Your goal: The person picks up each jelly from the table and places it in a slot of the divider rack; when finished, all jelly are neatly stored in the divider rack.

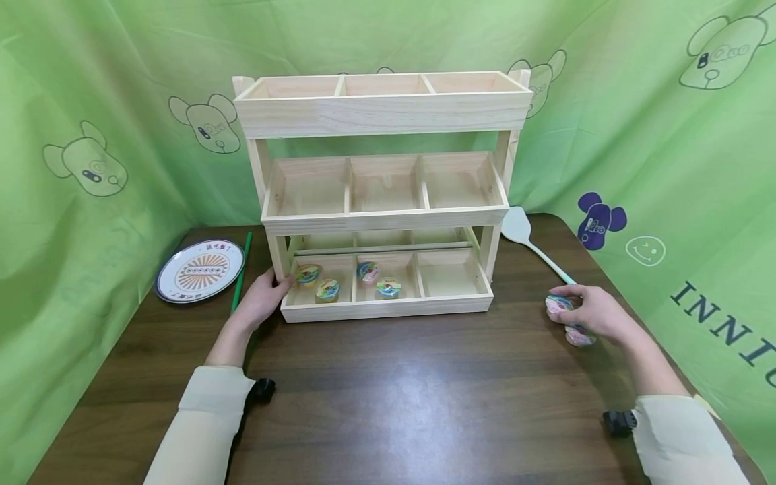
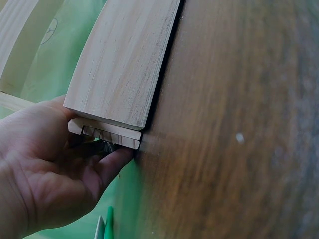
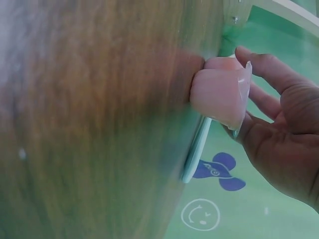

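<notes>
A three-tier wooden rack (image 1: 382, 310) stands on the table, each tier split into three compartments. My left hand (image 1: 262, 300) grips its lower left corner, fingers and thumb around the wooden end (image 2: 107, 134). Toward the table's right edge, my right hand (image 1: 591, 311) pinches a pink jelly cup (image 1: 559, 305) by its lidded top. A second pink jelly cup (image 1: 580, 335) sits beside it, below the hand; in the right wrist view this nearer jelly cup (image 3: 219, 94) partly hides the other. Two jelly cups (image 1: 327, 290) lie in the bottom-left compartment and two jelly cups (image 1: 389, 288) in the bottom-middle one.
Left of the rack lie a white plate (image 1: 201, 271) with a blue rim and a green stick (image 1: 241, 273). A pale spatula (image 1: 517, 225) lies to the right, its handle running toward my right hand. Green patterned cloth (image 1: 388, 40) hangs behind and at both sides.
</notes>
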Demonstrator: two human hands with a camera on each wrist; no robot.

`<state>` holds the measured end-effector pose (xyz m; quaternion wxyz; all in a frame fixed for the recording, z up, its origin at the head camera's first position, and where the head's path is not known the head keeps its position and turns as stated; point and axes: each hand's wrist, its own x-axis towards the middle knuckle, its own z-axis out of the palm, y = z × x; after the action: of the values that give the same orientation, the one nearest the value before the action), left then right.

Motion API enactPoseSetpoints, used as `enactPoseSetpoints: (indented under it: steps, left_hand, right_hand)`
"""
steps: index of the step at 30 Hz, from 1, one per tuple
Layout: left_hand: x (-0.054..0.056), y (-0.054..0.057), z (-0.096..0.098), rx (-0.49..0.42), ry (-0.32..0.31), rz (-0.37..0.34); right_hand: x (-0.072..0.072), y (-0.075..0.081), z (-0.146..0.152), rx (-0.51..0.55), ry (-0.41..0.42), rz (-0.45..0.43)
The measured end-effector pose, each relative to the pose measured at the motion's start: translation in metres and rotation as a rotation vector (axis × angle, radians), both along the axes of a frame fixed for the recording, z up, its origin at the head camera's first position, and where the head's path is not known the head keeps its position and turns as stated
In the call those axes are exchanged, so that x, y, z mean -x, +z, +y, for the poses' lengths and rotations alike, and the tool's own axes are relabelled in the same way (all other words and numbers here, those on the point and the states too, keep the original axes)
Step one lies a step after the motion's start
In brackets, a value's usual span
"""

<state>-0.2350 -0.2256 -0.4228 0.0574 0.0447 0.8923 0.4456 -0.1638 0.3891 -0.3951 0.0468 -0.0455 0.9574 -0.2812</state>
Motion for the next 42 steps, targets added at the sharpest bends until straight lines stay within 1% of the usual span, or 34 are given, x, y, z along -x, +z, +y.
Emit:
enactPoseSetpoints:
  steps: [7, 12, 15, 22, 26, 32, 38, 42]
  left_hand:
    - [0.000, 0.001, 0.000, 0.010, -0.002, -0.006]
    - [0.000, 0.000, -0.001, 0.004, 0.001, -0.007]
    - [-0.001, 0.000, -0.001, 0.000, 0.004, -0.003]
    - [-0.002, 0.002, 0.000, 0.005, -0.001, -0.001]
    - [-0.003, 0.003, 0.001, 0.010, 0.000, 0.000]
    - [-0.002, 0.003, 0.000, 0.014, -0.003, 0.003]
    - [-0.001, 0.000, 0.000, 0.006, 0.000, 0.002]
    - [-0.002, 0.001, 0.000, 0.010, 0.005, 0.006]
  right_hand:
    - [0.002, -0.001, -0.005, 0.001, -0.030, -0.013]
    - [0.004, 0.002, -0.009, 0.026, -0.026, -0.020]
    - [0.004, 0.005, -0.013, 0.037, -0.021, -0.006]
    - [0.003, 0.011, -0.026, 0.006, 0.009, 0.069]
    - [0.003, 0.016, -0.033, -0.001, 0.023, 0.098]
    - [0.006, 0.023, -0.044, 0.010, 0.044, 0.110]
    - [0.008, 0.029, -0.055, 0.047, 0.065, 0.114]
    - [0.010, 0.031, -0.061, 0.071, 0.073, 0.127]
